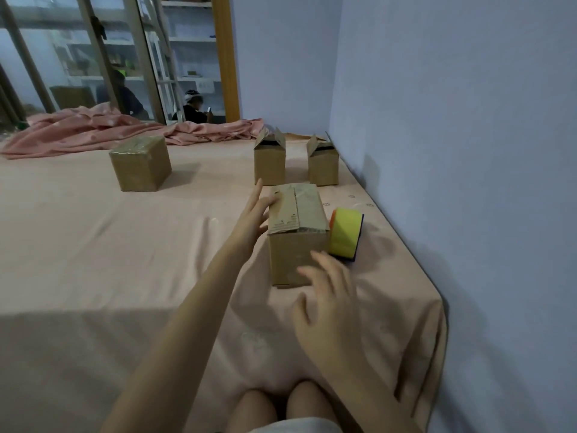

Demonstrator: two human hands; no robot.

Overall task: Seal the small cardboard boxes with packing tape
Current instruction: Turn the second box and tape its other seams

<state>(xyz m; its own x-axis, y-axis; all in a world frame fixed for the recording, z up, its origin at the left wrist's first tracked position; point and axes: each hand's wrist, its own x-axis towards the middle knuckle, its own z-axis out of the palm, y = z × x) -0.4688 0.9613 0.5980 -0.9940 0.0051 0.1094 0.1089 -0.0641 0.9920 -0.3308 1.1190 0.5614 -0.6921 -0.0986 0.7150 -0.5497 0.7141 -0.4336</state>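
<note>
The left hand lies flat-fingered against the box on the bed, apparently to steady its folded flaps, while the right hand, fingers spread and empty, hovers near the tape just beside it.

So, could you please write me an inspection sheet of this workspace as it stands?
Surface: bed under a pink sheet, wrinkled near the person.
Job's things: near box, flaps folded shut, no tape visible; tape dispenser right beside it; two far boxes with flaps up; left box with a glossy, seemingly taped top.
Clutter: crumpled pink blanket along the far edge.
Grippers: left hand open, fingers on the near box's top left edge; right hand open, in front of that box, holding nothing.
Cables: nothing seen.
Surroundings: blue wall on the right; window behind, shelves and people beyond.
</note>
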